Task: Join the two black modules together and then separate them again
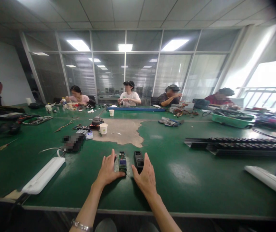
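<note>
A green circuit board (123, 161) with a small blue display lies on the green table in front of me. My left hand (107, 169) is beside it, fingers stretched out and apart, the thumb by the board's near end. Just to the right lies a black plastic housing (138, 159). Around its right and near side curves my right hand (145, 175), thumb and fingers spread. Whether either hand touches its piece is hard to tell. Both pieces rest side by side with a narrow gap between them.
A white power strip (43, 175) lies at left, near a pixelated dark object (72, 142). A paper cup (103, 129) stands beyond the hands. Black metal rails (239, 146) and a green basket (232, 119) are at right. Several people sit across the table (164, 190).
</note>
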Motion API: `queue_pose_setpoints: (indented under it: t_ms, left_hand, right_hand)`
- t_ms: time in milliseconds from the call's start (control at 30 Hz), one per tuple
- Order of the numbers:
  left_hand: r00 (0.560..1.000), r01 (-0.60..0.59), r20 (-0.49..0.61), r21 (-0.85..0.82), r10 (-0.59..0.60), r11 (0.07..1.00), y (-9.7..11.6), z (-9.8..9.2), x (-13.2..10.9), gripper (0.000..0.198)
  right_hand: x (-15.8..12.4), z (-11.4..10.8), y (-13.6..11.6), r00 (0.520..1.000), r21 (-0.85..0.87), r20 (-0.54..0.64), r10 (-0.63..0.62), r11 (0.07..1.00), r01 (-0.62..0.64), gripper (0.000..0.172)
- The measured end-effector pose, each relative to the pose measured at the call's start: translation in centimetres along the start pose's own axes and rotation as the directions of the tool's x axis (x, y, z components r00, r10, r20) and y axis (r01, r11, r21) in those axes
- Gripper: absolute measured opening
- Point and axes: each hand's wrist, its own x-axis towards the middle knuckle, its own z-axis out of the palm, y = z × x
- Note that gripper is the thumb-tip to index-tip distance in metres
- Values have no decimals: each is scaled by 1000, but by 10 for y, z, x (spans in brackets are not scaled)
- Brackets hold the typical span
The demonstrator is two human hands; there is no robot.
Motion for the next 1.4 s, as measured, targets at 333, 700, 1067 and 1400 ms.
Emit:
queue_pose_setpoints:
  t_ms: [333, 700, 1067, 1400]
  left_hand:
    - [1000, 17, -6, -24, -17, 1000, 2, -1, 0, 139]
    - [998, -25, -63, -61, 21, 998, -2, 2, -4, 128]
    - [998, -11, -70, -58, 7, 998, -1, 1, -5, 96]
    - [1000, 6, -30, -2, -6, 1000, 0, 0, -4, 92]
  right_hand:
    - [9, -19, -30, 993, 167, 55, 101, 980, -108, 73]
    - [11, -7, -90, 992, 192, 128, 21, 980, -45, 71]
    - [9, 8, -98, 990, 91, 144, -10, 996, -3, 71]
    - [-6, 18, -86, 985, 36, 168, -31, 999, 26, 79]
